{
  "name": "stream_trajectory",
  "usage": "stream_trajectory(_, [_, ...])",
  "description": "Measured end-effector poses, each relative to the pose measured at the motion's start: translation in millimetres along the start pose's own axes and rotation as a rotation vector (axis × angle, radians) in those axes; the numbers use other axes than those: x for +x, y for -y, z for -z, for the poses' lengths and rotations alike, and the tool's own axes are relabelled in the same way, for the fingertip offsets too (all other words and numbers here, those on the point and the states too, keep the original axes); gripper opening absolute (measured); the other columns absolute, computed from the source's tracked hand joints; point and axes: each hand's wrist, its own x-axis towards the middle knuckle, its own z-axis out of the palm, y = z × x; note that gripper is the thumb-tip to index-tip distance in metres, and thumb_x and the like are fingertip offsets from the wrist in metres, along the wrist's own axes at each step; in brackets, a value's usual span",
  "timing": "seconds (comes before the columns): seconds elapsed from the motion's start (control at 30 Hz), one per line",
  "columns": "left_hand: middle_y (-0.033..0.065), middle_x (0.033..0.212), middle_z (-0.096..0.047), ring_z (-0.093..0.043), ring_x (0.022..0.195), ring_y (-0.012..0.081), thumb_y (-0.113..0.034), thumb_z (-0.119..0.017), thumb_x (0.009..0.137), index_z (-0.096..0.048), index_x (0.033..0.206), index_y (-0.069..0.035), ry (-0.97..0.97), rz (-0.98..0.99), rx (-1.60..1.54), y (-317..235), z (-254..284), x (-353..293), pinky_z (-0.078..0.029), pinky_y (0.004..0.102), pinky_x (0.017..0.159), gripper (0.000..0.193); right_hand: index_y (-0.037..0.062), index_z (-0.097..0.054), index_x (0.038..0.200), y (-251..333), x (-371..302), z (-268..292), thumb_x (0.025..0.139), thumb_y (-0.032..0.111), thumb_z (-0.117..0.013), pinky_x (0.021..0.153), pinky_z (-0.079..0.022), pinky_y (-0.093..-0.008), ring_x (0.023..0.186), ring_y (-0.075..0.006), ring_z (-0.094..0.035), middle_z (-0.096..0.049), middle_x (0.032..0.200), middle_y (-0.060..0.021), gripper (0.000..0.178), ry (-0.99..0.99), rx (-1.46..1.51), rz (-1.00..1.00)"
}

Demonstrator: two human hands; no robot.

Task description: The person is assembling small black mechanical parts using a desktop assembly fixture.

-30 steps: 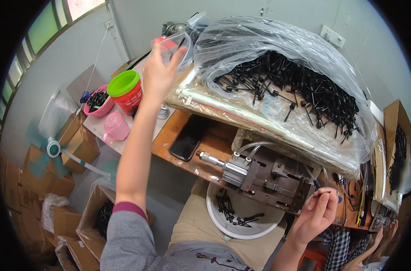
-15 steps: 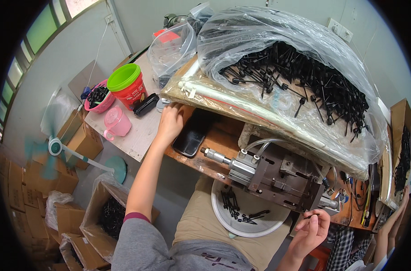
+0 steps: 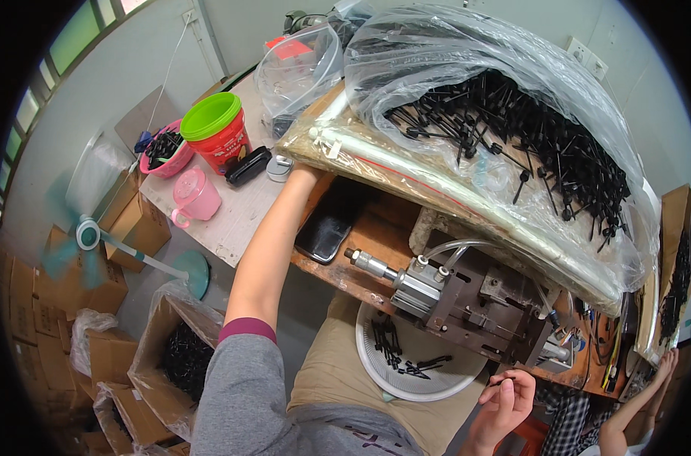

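My left hand [image 3: 306, 175] reaches in under the near left edge of a raised tray [image 3: 444, 194]; its fingers are hidden there. Below that wrist, a black phone-like slab [image 3: 328, 232] lies on the wooden bench. My right hand [image 3: 508, 403] is raised at the right end of a clamping fixture with an air cylinder [image 3: 415, 292]. Its fingers are curled, and a small dark piece [image 3: 506, 381] shows at the fingertips, too small to name. On my lap rests a white basket [image 3: 366, 357] holding several black plastic parts [image 3: 389, 343].
Black stemmed parts [image 3: 543, 125] are heaped in the plastic-lined tray. At left stand a red bucket [image 3: 225, 152], a pink lidded mug [image 3: 196, 196] and a black case [image 3: 248, 167]. A fan [image 3: 88, 234] and cartons fill the left floor. Another person's arm [image 3: 634, 414] is at right.
My left hand has pushed further in under the tray, its fingers passing out of sight. My right hand has moved slightly left and down. The view has shifted a little.
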Motion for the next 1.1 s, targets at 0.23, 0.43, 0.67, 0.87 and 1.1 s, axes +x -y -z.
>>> stream_trajectory(0.23, [0.0116, 0.143, -0.047, -0.045, 0.131, 0.0251, -0.033, -0.048, 0.099, -0.042, 0.141, -0.007, 0.036, -0.016, 0.089, 2, 15, 0, -0.035, 0.0372, 0.112, 0.049, -0.0034, -0.056, 0.100, -1, 1, -5, 0.090, 0.007, -0.060, 0.047, -0.044, -0.0204, 0.053, -0.0117, -0.054, -0.062, 0.081, -0.0144, 0.015, -0.004, 0.017, -0.026])
stream_trajectory(0.43, [0.0139, 0.140, -0.050, -0.046, 0.130, 0.0263, -0.029, -0.058, 0.095, -0.049, 0.136, -0.007, -0.149, -0.177, 0.244, 0, 1, -5, -0.037, 0.0372, 0.110, 0.048, -0.0031, -0.056, 0.099, -2, 0, -7, 0.090, 0.007, -0.061, 0.047, -0.043, -0.0203, 0.052, -0.0115, -0.053, -0.062, 0.081, -0.0142, 0.015, -0.031, 0.017, -0.027])
stream_trajectory(0.67, [0.0126, 0.127, -0.060, -0.056, 0.116, 0.0246, -0.023, -0.058, 0.094, -0.057, 0.127, -0.004, -0.419, -0.011, -0.228, -5, 11, -12, -0.046, 0.0370, 0.097, 0.038, -0.0030, -0.056, 0.099, -2, 1, -4, 0.090, 0.008, -0.059, 0.048, -0.042, -0.0198, 0.051, -0.0113, -0.052, -0.061, 0.081, -0.0138, 0.014, -0.025, 0.048, -0.064])
stream_trajectory(0.87, [0.0085, 0.112, -0.065, -0.063, 0.099, 0.0169, -0.015, -0.053, 0.097, -0.062, 0.120, -0.001, -0.668, 0.326, -0.774, -70, 13, -33, -0.052, 0.0301, 0.083, 0.028, -0.0029, -0.055, 0.101, -2, 2, -3, 0.092, 0.006, -0.056, 0.049, -0.043, -0.0202, 0.054, -0.0115, -0.054, -0.061, 0.085, -0.0137, 0.013, -0.062, 0.070, -0.059])
stream_trajectory(1.1, [-0.0047, 0.078, -0.051, -0.044, 0.060, 0.0037, -0.016, -0.051, 0.101, -0.061, 0.119, -0.004, -0.599, 0.190, -0.742, -102, 56, -112, -0.039, 0.0191, 0.055, 0.024, -0.0021, -0.054, 0.104, -6, 2, -4, 0.093, 0.002, -0.056, 0.052, -0.048, -0.0238, 0.063, -0.0130, -0.058, -0.062, 0.091, -0.0142, 0.012, -0.042, 0.174, -0.126])
